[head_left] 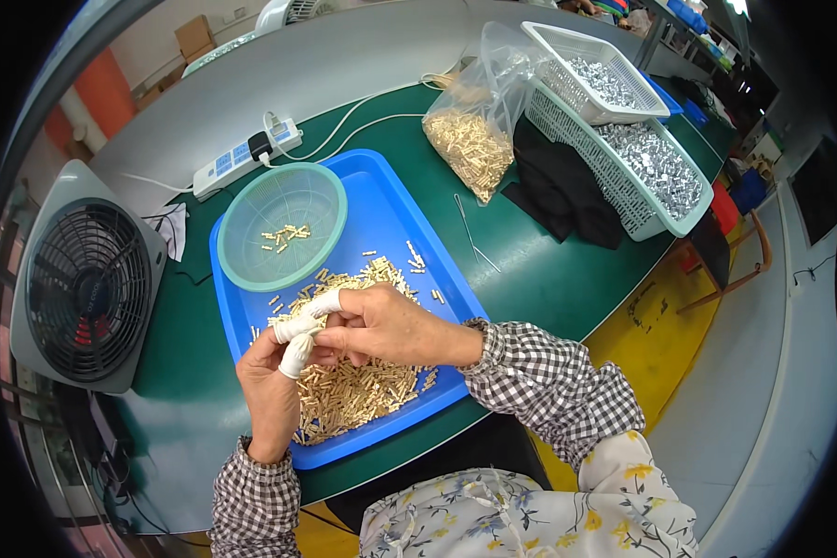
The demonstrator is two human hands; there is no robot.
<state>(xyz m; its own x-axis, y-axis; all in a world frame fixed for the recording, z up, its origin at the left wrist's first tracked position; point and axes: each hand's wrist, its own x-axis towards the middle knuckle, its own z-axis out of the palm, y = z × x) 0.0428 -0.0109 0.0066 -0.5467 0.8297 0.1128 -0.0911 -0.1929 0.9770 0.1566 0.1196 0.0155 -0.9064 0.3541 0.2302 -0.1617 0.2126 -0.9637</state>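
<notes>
My left hand and my right hand meet fingertip to fingertip above a blue tray. White finger cots cover some of the fingertips on both hands. The fingers of each are pinched together, and whatever lies between them is hidden. Beneath the hands a heap of small brass-coloured pins spreads over the tray. A round pale green sieve basket rests on the tray's far left part, with several of the same pins inside it.
A grey fan stands at the left. Behind the tray lies a white power strip with cables. Farther right are a clear bag of brass pins, metal tweezers, a black cloth and stacked baskets of silvery parts.
</notes>
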